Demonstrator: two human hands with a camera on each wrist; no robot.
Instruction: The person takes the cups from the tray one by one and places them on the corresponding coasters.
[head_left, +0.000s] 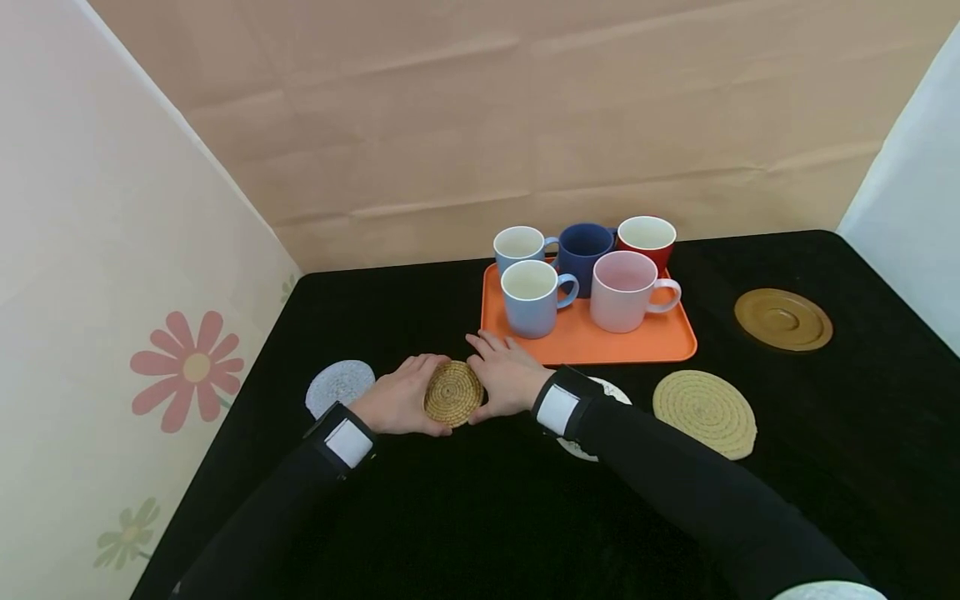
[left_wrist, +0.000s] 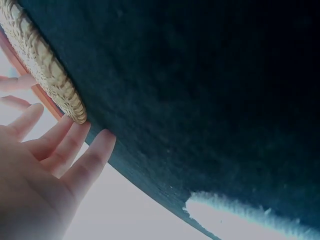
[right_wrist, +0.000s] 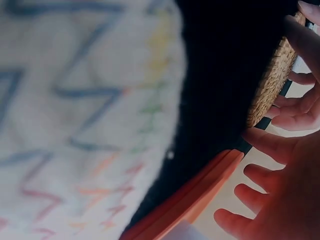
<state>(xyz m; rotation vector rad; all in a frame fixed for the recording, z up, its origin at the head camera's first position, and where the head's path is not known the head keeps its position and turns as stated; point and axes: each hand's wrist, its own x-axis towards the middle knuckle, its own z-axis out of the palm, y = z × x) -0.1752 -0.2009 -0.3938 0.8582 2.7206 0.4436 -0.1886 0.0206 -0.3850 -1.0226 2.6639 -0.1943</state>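
Note:
A round woven straw coaster (head_left: 453,393) lies on the black tabletop between both hands. My left hand (head_left: 405,396) holds its left side, thumb at the near edge and fingers round the far edge. In the left wrist view, fingertips meet the rim of the coaster (left_wrist: 50,70). At the opposite side, my right hand (head_left: 507,377) touches the rim with thumb and index finger, its other fingers spread out towards the orange tray (head_left: 585,354). The right wrist view shows the coaster (right_wrist: 275,80) edge-on beside those fingers.
Several mugs stand on the tray, a pink mug (head_left: 621,300) and a light blue mug (head_left: 528,308) in front. A pale round mat (head_left: 337,385) lies left, a patterned white mat (head_left: 579,450) under my right forearm, a yellow woven mat (head_left: 705,412) and brown disc (head_left: 783,319) right.

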